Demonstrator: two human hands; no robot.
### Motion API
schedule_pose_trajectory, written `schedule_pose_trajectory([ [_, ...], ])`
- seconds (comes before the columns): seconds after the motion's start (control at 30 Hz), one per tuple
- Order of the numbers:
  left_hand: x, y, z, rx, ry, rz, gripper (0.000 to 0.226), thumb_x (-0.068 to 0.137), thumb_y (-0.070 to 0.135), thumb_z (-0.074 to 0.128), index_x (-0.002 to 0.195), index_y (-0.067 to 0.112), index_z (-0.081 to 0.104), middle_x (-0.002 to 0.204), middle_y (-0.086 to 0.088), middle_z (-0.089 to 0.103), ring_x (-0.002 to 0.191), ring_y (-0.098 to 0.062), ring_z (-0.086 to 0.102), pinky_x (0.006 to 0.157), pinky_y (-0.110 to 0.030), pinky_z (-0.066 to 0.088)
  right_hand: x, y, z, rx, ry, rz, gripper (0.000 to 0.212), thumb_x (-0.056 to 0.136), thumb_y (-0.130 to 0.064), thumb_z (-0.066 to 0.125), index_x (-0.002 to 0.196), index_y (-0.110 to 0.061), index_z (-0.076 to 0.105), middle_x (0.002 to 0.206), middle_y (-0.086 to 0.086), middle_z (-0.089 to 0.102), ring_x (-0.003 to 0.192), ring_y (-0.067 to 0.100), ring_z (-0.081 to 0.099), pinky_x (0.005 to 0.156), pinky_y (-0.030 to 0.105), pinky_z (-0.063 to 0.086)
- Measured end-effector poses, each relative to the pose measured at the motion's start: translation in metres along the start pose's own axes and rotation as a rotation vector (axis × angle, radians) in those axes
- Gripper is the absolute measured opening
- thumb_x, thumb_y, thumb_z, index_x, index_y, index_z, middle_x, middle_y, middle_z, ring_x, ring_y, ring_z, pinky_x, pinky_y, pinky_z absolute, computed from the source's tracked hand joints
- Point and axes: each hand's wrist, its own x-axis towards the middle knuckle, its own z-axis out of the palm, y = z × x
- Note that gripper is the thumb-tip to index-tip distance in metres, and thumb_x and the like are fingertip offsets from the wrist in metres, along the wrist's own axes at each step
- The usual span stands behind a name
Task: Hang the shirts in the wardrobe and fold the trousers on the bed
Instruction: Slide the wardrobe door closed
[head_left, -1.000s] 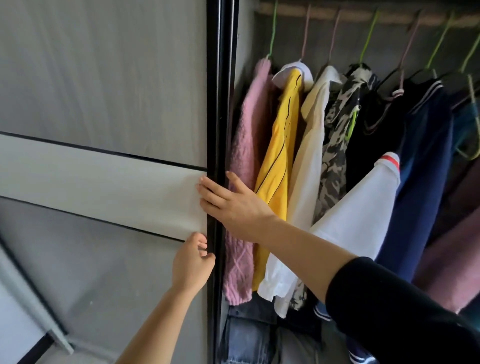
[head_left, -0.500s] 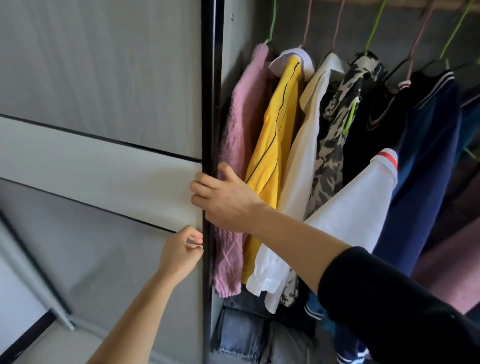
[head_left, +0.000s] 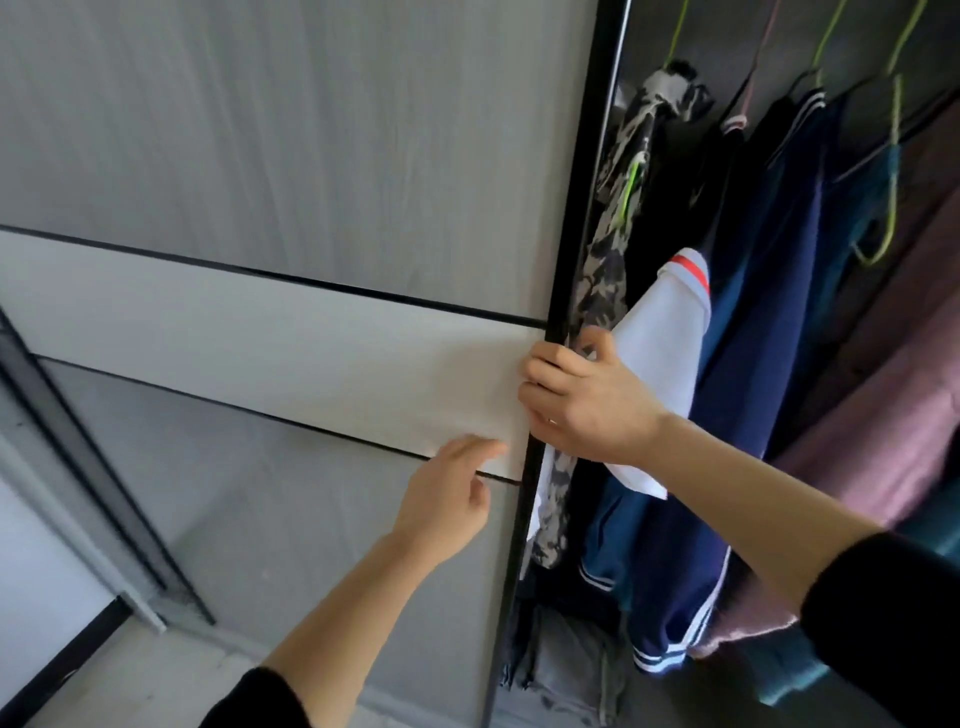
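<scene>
From my remote seat I see a grey sliding door (head_left: 311, 156) filling most of the view. One paler band (head_left: 260, 332) runs across it between two thin black lines, and one black edge (head_left: 577, 208) runs down its right side. A second dark frame (head_left: 78, 457) slants through the lower left above a strip of pale floor (head_left: 119, 691). To the right of the door the wardrobe (head_left: 727, 36) stands open, and the shirts hang inside it, packed closely together. I can make out at least five pieces: one camouflage shirt (head_left: 602, 270) right against the door edge, one black top (head_left: 670, 182), one white shirt (head_left: 670, 338) with a red stripe on its sleeve cuff, one navy jacket (head_left: 758, 312) with white-striped hems, and one pink garment (head_left: 883, 405) farthest right. At least three green hanger hooks (head_left: 826, 41) show at the top, along with one pink one (head_left: 763, 47). Some grey denim (head_left: 571, 670) lies at the bottom of the wardrobe, too blurred to count. Both hands are up. The right hand (head_left: 587, 400) has its fingers curled round the black edge, with the thumb inside against the white sleeve. The left hand (head_left: 447, 499) is spread loosely with its fingertips at the lower line of the pale band. It is motion-blurred, so I cannot tell whether they touch the panel.
</scene>
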Motion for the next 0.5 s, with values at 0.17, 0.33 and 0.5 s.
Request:
schedule_pose_trajectory([
  [0.17, 0.026, 0.046, 0.002, 0.325, 0.359, 0.309, 0.079, 0.081, 0.03, 0.064, 0.147, 0.009, 0.025, 0.151, -0.018, 0.02, 0.14, -0.033, 0.025, 0.115, -0.039, 0.022, -0.059, 0.023, -0.033, -0.049, -0.035, 0.104, 0.006, 0.08, -0.013, 0.056, 0.075, -0.013, 0.06, 0.087, 0.0, 0.062, 0.098, 0.017, 0.047, 0.08, 0.043, 0.032],
  [0.33, 0.048, 0.084, 0.021, 0.589, 0.194, 0.459, 0.128, 0.055, 0.051, 0.086, 0.15, 0.005, 0.014, 0.156, -0.024, 0.002, 0.146, -0.036, -0.003, 0.117, -0.043, 0.008, -0.109, 0.034, -0.082, -0.089, -0.115, 0.282, 0.007, 0.079, -0.011, 0.055, 0.077, -0.014, 0.061, 0.079, -0.003, 0.059, 0.085, 0.019, 0.057, 0.082, 0.042, 0.031],
  [0.5, 0.054, 0.141, 0.069, 0.588, 0.16, 0.516, 0.139, 0.048, 0.054, 0.088, 0.151, 0.009, 0.006, 0.157, -0.019, -0.018, 0.146, -0.036, -0.008, 0.117, -0.045, 0.001, -0.131, 0.049, -0.126, -0.048, -0.068, 0.504, 0.036, 0.075, -0.008, 0.06, 0.11, -0.008, 0.065, 0.122, 0.008, 0.061, 0.114, 0.024, 0.053, 0.095, 0.041, 0.032],
])
